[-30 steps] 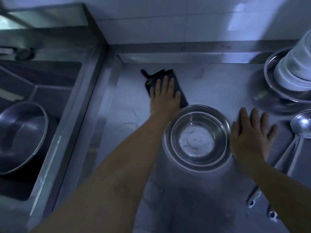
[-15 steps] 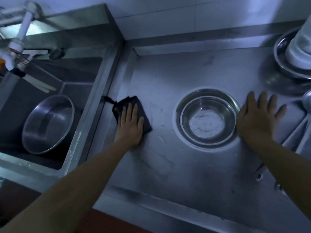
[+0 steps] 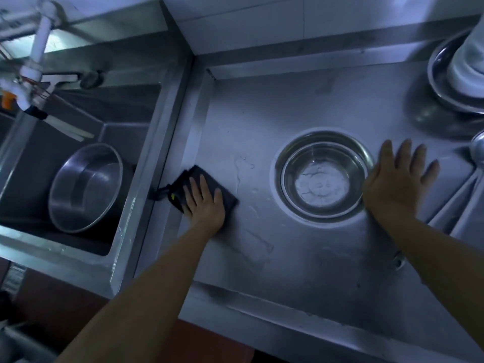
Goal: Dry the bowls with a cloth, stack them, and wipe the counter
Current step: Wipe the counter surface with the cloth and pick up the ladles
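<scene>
The dark square cloth [image 3: 203, 188] lies flat on the shiny steel table [image 3: 301, 271], near its left edge, so it can wipe off water. The left hand [image 3: 205, 205] presses it with straight fingers. The right hand [image 3: 395, 179] rests flat, steadying one round steel bowl stack [image 3: 324, 176]. One more steel bowl [image 3: 83, 187] sits in the sink [image 3: 125, 242].

Dark cloth [image 3: 207, 186], silver steel bowl [image 3: 324, 176], counter [image 3: 301, 258]

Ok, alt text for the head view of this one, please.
A person's left hand presses a dark cloth flat on a steel counter beside the sink, while the right hand rests flat next to a steel bowl. Another bowl lies tilted in the sink.
</scene>
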